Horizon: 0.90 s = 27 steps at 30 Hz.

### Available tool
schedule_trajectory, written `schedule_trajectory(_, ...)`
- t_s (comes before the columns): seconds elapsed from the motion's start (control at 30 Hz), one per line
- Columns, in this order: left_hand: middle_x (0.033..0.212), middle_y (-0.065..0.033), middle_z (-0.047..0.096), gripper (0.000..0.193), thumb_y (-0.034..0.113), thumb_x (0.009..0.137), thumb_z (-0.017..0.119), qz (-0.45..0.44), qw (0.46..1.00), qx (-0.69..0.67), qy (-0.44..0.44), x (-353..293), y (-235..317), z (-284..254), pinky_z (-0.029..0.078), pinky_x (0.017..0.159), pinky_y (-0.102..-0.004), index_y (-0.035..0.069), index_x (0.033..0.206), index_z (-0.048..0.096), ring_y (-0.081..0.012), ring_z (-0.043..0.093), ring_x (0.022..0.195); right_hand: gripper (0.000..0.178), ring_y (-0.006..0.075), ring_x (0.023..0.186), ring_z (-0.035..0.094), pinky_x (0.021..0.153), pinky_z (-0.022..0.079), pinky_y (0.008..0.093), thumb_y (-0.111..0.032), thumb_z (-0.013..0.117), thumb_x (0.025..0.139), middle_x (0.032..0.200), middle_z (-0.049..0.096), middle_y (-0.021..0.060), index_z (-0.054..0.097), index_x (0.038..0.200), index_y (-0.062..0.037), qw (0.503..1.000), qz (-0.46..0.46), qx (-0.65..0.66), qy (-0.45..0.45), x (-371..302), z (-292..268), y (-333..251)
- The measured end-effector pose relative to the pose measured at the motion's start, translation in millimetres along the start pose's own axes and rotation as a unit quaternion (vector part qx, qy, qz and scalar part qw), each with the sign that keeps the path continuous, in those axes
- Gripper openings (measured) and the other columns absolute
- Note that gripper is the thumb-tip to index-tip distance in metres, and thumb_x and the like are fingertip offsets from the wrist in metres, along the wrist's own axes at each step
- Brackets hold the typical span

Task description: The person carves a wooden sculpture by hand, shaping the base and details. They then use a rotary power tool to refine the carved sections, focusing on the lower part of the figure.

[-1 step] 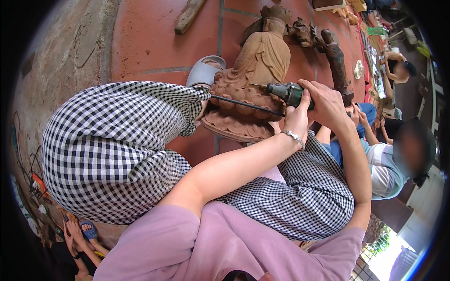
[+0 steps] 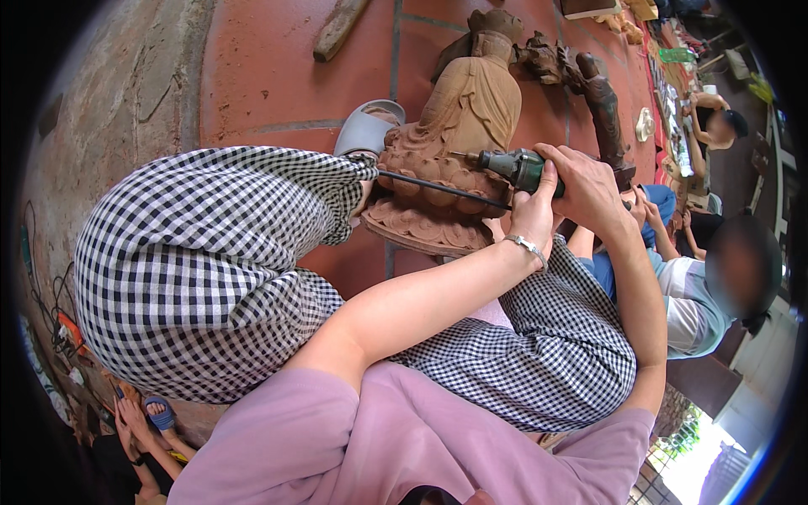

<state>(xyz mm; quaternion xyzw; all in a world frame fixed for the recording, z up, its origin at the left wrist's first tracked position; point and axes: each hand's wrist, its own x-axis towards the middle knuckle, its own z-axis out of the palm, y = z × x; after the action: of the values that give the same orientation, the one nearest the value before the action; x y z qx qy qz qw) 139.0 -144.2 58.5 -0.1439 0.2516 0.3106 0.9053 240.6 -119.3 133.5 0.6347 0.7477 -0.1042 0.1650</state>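
A carved wooden statue (image 2: 476, 97) of a seated, robed figure rests on a lotus-petal base (image 2: 421, 225) before me. My right hand (image 2: 587, 187) is closed around the back of a dark green handheld rotary tool (image 2: 527, 170). From below, my left hand (image 2: 536, 212), with a bracelet at its wrist, is closed against the same tool, its thumb raised along the body. The thin bit (image 2: 461, 154) points left at the statue's lower robe, just above the petals; whether it touches I cannot tell. A thin black rod or cable (image 2: 442, 187) crosses the base toward my left hand.
My sandalled foot (image 2: 370, 126) is beside the statue. A wood piece (image 2: 337, 32) lies on the red tiles beyond. A darker carved figure (image 2: 599, 105) stands at the right. Another person (image 2: 694, 290) sits close on my right. Cables (image 2: 61, 295) lie at the far left.
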Motion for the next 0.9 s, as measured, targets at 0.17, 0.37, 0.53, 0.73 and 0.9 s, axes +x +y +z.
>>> schedule_trajectory(0.17,0.125,-0.0069,0.060,0.043,0.041,0.102,0.060,0.007,1.000,-0.001,-0.003,1.0,2.4,4.9,0.053,0.094,-0.0391,0.007,0.127,0.053,-0.0190,0.060,0.115,0.067,0.0320,0.097,0.068,0.078,0.055,0.0417,-0.016,0.080,0.068,0.102,0.067,0.0094,0.058,0.131,-0.0132,1.000,0.000,0.006,0.015,1.5,-1.0,2.7)
schedule_trajectory(0.37,0.123,-0.0125,0.062,0.047,0.036,0.102,0.062,-0.004,1.000,0.008,0.005,10.5,7.2,6.0,0.058,0.091,-0.0361,-0.001,0.129,0.053,-0.0225,0.066,0.110,0.066,0.0321,0.101,0.068,0.080,0.055,0.0419,-0.016,0.080,0.070,0.107,0.068,0.0103,0.057,0.131,-0.0128,0.998,0.046,0.024,0.019,2.0,6.7,3.9)
schedule_trajectory(0.53,0.125,-0.0079,0.060,0.044,0.041,0.103,0.058,-0.009,1.000,0.014,0.006,3.6,-0.3,2.5,0.053,0.096,-0.0404,0.005,0.127,0.054,-0.0205,0.060,0.115,0.066,0.0331,0.101,0.068,0.079,0.055,0.0429,-0.016,0.079,0.070,0.107,0.068,0.0108,0.057,0.131,-0.0125,0.999,0.013,0.036,0.004,-2.2,6.5,6.1)
schedule_trajectory(0.73,0.124,-0.0084,0.061,0.043,0.040,0.103,0.058,-0.004,1.000,-0.001,0.009,4.5,-0.8,6.4,0.054,0.095,-0.0403,0.005,0.126,0.054,-0.0206,0.061,0.115,0.066,0.0336,0.101,0.068,0.080,0.055,0.0429,-0.015,0.079,0.069,0.108,0.069,0.0116,0.057,0.131,-0.0120,0.999,0.012,0.042,-0.002,2.2,3.4,8.5)
schedule_trajectory(0.9,0.125,-0.0091,0.060,0.042,0.039,0.104,0.058,-0.022,0.999,0.035,0.017,10.4,9.3,11.7,0.054,0.094,-0.0407,0.004,0.126,0.054,-0.0207,0.061,0.114,0.067,0.0336,0.101,0.068,0.080,0.055,0.0430,-0.014,0.080,0.068,0.109,0.069,0.0113,0.057,0.131,-0.0119,0.998,0.041,0.037,0.021,2.1,9.5,10.7)
